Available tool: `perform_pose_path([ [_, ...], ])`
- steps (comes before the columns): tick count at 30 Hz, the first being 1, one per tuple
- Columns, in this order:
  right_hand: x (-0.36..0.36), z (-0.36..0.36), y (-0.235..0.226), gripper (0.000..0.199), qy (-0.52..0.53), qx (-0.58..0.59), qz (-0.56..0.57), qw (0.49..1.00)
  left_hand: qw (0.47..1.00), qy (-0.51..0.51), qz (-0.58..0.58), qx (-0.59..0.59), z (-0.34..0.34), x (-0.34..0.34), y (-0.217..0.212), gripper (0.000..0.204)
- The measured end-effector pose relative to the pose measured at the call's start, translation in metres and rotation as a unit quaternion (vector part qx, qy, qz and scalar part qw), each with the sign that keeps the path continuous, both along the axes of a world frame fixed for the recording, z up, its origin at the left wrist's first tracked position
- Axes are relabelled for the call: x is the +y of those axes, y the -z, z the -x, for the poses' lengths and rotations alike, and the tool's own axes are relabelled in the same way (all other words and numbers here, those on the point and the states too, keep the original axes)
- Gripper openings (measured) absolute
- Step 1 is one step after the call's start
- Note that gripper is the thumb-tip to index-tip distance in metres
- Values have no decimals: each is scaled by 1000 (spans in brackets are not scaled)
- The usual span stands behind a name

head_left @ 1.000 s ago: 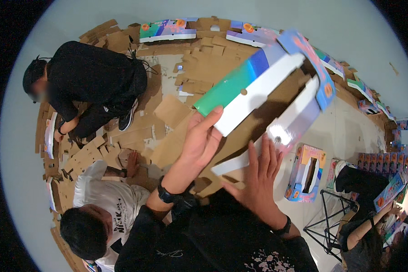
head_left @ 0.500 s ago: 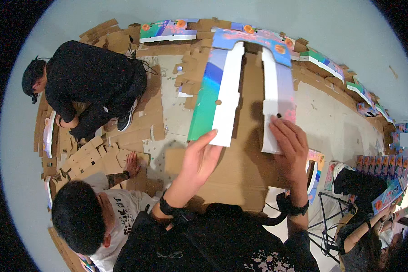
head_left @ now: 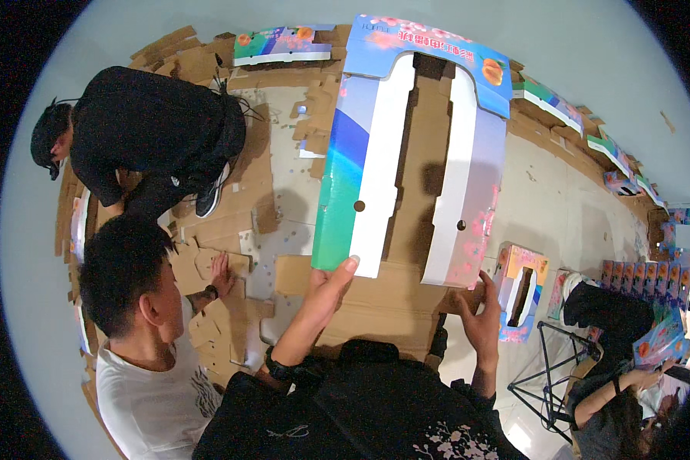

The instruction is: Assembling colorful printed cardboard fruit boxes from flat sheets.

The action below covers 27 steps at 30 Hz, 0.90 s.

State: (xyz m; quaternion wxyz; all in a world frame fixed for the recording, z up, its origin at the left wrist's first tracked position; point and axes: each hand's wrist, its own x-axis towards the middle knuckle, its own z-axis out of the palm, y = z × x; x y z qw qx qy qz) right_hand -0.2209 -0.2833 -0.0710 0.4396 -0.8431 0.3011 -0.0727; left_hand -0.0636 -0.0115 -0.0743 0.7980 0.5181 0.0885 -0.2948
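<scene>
A colourful printed cardboard fruit box point(head_left: 378, 176) is held up before me, tilted, its long top opening between two white inner flaps. Blue, green and pink print covers its sides, and a blue panel with a peach picture spans its far end. My left hand point(head_left: 323, 307) grips the near left corner, thumb on the white flap. By the near right corner is my right hand point(head_left: 479, 322), thumb and forefinger spread apart. Its fingertips are close to the box's lower edge; whether they touch it I cannot tell.
On the left, a person in white point(head_left: 142, 368) rests a hand on cardboard sheets point(head_left: 207, 330); behind, another in black point(head_left: 161, 130) bends down. To the right are a smaller printed box point(head_left: 506, 295), a black folding stand point(head_left: 548, 383) and a person holding printed card point(head_left: 659, 341).
The box has come nearer and its far end has risen. My right hand has slid off the right flap, down to the near right corner. The person in white has raised their head.
</scene>
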Motion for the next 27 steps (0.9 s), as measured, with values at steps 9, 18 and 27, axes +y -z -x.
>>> perform_pose_path([
  [9, 14, 6, 14, 53, 60, -60, -57, 995, 937, 190, -253, -147, -4, 41, -48, 45],
  [18, 14, -23, 9, 48, 67, -92, 10, 993, 772, -95, -520, -353, -10, 97, -30, 46],
  [27, 31, -22, 3, 44, 62, -82, 52, 993, 830, 12, -346, -437, 9, 70, -29, 47],
])
